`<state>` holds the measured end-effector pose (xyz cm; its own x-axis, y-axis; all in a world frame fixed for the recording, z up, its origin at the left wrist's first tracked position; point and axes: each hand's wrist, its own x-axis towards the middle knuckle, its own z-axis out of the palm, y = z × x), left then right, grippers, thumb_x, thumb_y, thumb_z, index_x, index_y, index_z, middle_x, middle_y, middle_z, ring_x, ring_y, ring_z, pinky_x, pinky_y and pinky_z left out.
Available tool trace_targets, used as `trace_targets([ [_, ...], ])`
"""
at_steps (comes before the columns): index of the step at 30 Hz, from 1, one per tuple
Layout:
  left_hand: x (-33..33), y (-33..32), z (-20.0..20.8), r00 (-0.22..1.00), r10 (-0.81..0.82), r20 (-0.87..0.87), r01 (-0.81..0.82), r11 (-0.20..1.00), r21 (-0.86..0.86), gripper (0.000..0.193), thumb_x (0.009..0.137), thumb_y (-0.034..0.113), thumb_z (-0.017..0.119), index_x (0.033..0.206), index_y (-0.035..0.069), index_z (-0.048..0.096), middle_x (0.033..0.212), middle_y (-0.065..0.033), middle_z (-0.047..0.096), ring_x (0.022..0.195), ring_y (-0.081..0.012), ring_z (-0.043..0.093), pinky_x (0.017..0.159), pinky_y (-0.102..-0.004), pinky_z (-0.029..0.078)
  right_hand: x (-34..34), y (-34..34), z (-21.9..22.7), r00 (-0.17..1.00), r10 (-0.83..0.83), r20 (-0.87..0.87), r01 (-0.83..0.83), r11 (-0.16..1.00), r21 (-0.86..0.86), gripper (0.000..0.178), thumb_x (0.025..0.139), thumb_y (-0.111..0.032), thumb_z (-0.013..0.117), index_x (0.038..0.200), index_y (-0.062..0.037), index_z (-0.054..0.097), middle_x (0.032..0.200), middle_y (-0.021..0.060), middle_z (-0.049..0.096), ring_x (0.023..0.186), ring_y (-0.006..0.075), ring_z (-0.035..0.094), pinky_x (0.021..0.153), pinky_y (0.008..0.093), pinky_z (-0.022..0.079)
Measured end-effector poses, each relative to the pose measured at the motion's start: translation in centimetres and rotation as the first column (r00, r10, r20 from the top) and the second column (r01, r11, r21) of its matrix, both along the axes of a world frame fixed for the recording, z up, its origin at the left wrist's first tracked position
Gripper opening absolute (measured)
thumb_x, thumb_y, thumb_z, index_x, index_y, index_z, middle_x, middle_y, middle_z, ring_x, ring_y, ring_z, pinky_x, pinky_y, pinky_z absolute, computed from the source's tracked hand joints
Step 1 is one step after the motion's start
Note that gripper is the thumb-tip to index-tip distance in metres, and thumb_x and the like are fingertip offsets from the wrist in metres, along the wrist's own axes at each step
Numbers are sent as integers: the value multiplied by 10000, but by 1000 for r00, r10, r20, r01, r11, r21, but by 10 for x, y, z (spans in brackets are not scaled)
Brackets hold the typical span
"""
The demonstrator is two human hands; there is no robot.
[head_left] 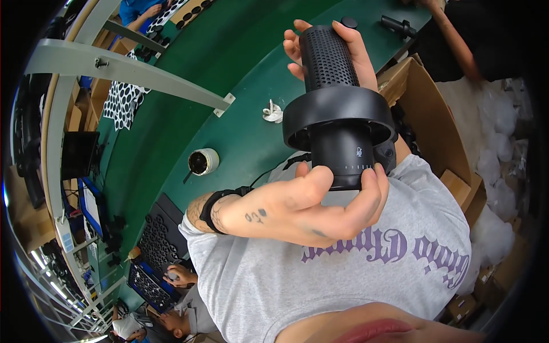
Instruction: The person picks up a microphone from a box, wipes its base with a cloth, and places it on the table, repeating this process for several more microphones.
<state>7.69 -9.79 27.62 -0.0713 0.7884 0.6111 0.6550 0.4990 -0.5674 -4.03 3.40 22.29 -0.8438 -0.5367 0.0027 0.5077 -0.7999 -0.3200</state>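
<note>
A black microphone [342,150] with a perforated grille and a wide ring around its middle is held upright in front of my chest. My left hand [309,206], with a black band at the wrist, grips its lower end between thumb and fingers. Behind the grille [329,57], my right hand [357,48] curls around the upper end, its fingers showing on both sides. Some of the right palm is hidden by the microphone. A dark cable [264,176] runs by my left wrist.
On the green workbench [251,137] are an open jar [204,162] and a crumpled white tissue [273,112]. A metal post [143,74] rises on the left. Another black microphone [398,26] lies far right. A cardboard box [437,114] stands at my right; other people work nearby.
</note>
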Motion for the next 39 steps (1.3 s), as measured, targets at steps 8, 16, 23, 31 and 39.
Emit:
trace_targets([
  [8,-1,-10,-12,1000,-4,6,3,989,148,256,611,183,564,863,173,604,987,85,608,957,-97,480,584,-265,304,-1,4,2,990,30,-141,-46,993,-112,470,911,-371,422,1177,8,504,1128,175,566,1089,283,551,911,464,497],
  [16,-2,-19,-27,976,-66,209,-85,765,639,245,667,99,628,854,253,667,987,115,624,867,-179,463,645,-275,364,6,2,12,977,-41,-210,25,996,-80,463,847,-274,415,1254,-65,485,1231,211,516,1150,321,523,963,481,445],
  [23,10,-5,-34,986,123,-115,-87,957,278,303,638,7,628,745,290,652,888,315,559,913,54,411,599,-200,319,8,-15,0,978,161,130,-113,942,-316,381,832,-305,594,1112,-54,534,1046,117,557,1019,234,568,922,484,489],
  [31,17,-62,-60,753,-462,468,2,713,701,212,787,237,539,863,83,663,971,-40,648,866,-146,590,653,-309,496,11,-16,13,946,224,235,-59,832,-552,351,794,-203,642,1063,-39,488,933,82,515,842,198,586,870,406,523],
  [39,68,-68,-195,-224,-948,-227,-958,171,231,891,813,704,443,1340,-10,357,1169,-208,548,1025,-328,583,759,-416,542,24,-71,-82,859,105,-502,115,914,388,452,853,-371,530,1164,-53,454,983,140,563,927,220,584,849,328,478],
])
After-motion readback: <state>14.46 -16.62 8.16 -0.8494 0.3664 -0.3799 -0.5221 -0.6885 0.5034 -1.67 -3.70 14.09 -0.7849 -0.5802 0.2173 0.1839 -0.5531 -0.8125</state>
